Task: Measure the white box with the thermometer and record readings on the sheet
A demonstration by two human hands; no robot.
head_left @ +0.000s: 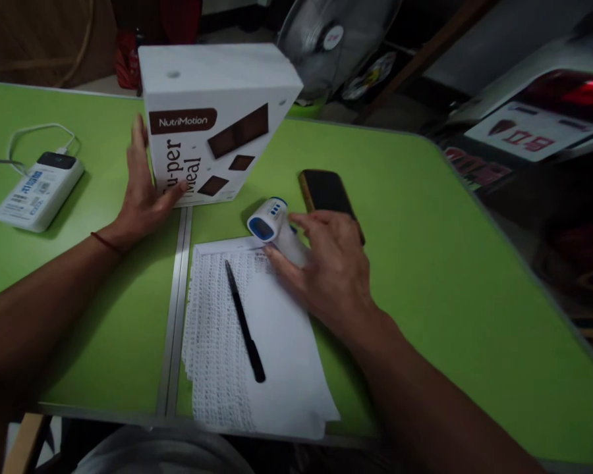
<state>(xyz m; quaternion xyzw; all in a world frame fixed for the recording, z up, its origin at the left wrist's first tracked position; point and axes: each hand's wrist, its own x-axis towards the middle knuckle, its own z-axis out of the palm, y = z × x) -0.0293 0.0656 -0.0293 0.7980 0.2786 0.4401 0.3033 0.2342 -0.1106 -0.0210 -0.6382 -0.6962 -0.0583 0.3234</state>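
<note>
My left hand (145, 178) grips the lower left side of a white box (178, 155) printed "NutriMotion", its thumb across the front face. The box stands upright on the green table, its bottom near the table's seam. My right hand (333, 263) is around the handle of a white and blue infrared thermometer (271, 218), thumb on one side and fingers on the other. The thermometer's small screen faces me. Below it lie sheets of paper (286, 342) with dense handwriting on the left part. A black pen (244, 322) rests across them.
Behind my right hand lies a dark phone (329, 191) in a yellowish case. At the left of the green table (449, 283) is a white power bank (39, 191) with a cable plugged in. Beyond the table stand a fan (331, 46) and a vehicle's rear with a number plate (528, 131).
</note>
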